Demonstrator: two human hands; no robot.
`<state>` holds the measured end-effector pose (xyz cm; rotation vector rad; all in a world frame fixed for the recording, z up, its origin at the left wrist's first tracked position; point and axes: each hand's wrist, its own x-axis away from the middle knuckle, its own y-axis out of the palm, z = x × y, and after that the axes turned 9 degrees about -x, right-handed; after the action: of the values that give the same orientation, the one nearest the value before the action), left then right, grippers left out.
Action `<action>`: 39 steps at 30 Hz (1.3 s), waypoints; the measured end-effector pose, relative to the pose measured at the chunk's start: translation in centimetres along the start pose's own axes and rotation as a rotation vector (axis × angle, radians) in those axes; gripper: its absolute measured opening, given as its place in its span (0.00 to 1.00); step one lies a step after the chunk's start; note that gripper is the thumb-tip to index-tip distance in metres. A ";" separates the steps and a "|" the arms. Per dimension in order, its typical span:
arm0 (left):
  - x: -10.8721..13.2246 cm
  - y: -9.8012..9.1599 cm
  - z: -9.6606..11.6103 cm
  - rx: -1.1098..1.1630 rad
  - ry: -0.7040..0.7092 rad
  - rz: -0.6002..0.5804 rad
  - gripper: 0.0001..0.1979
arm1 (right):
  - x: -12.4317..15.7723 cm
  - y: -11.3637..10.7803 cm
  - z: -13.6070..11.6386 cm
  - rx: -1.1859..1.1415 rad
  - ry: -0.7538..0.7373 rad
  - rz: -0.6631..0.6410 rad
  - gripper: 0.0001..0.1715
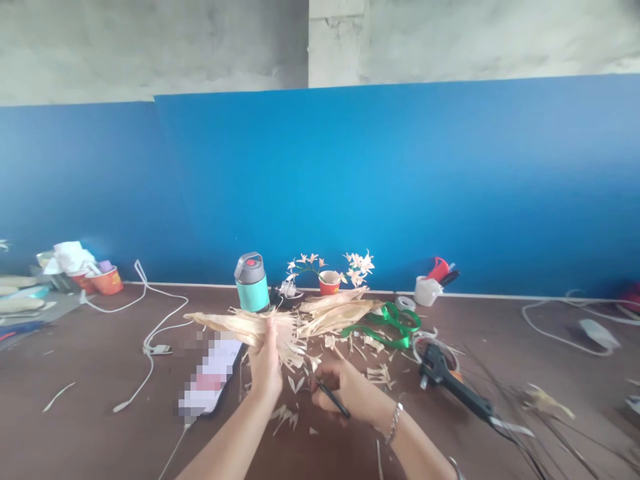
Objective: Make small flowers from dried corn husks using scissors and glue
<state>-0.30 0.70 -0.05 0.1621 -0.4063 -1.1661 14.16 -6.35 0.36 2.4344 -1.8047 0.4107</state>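
My left hand [265, 363] is raised over the brown table [100, 400], its fingers closed on a dry corn husk [235, 325] that sticks out to the left. My right hand [343, 387] is beside it, lower, closed round a thin dark tool [333, 400] that looks like a scissors handle. More husks [335, 310] lie just behind the hands, with several cut husk scraps [373, 373] scattered around them.
A teal bottle [251, 283], a red cup of husk flowers [329, 275], green ribbon [393, 327], a black glue gun [453, 387], a white cup of pens [427, 288], white cables [150, 333], a blurred phone-like item [210, 377] and red cups [103, 280] at far left.
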 end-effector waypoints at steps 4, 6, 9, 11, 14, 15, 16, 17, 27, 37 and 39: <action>-0.5 0.0 0.3 0.091 -0.027 -0.031 0.16 | 0.2 -0.1 -0.4 -0.016 0.028 -0.014 0.07; -0.5 0.0 0.4 0.115 -0.021 -0.033 0.14 | 0.4 0.0 -0.6 -0.015 0.039 -0.009 0.07; -0.1 0.1 0.7 0.114 -0.012 -0.015 0.14 | 0.5 0.1 -0.9 -0.016 0.047 -0.005 0.07; 0.1 0.2 0.8 0.092 -0.014 0.003 0.16 | 0.5 0.2 -1.0 -0.021 0.042 -0.007 0.07; 0.3 0.1 0.9 0.066 -0.020 -0.001 0.18 | 0.5 0.3 -1.0 -0.014 0.035 0.003 0.07; 0.3 0.1 0.8 0.056 -0.026 -0.010 0.19 | 0.5 0.3 -0.9 -0.010 0.038 0.005 0.07; 0.3 0.1 0.8 0.047 -0.031 -0.016 0.19 | 0.4 0.2 -0.8 -0.009 0.039 0.005 0.07; 0.2 0.0 0.8 0.038 -0.033 -0.020 0.18 | 0.4 0.2 -0.7 -0.011 0.036 0.002 0.07; -1.5 -0.6 2.7 -0.068 0.100 -0.124 0.14 | 1.2 -1.8 -0.8 -0.066 0.046 -0.113 0.08; -2.6 -0.8 1.2 -0.026 0.047 -0.263 0.15 | 1.3 -1.0 -1.8 0.043 0.073 -0.008 0.07; -2.6 -0.8 1.0 -0.057 0.035 -0.275 0.17 | 1.3 -1.0 -1.7 0.061 0.062 -0.006 0.07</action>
<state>-2.22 2.84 -0.01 0.1926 -0.3254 -1.4419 15.18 -6.84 2.37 2.4368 -1.7859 0.5420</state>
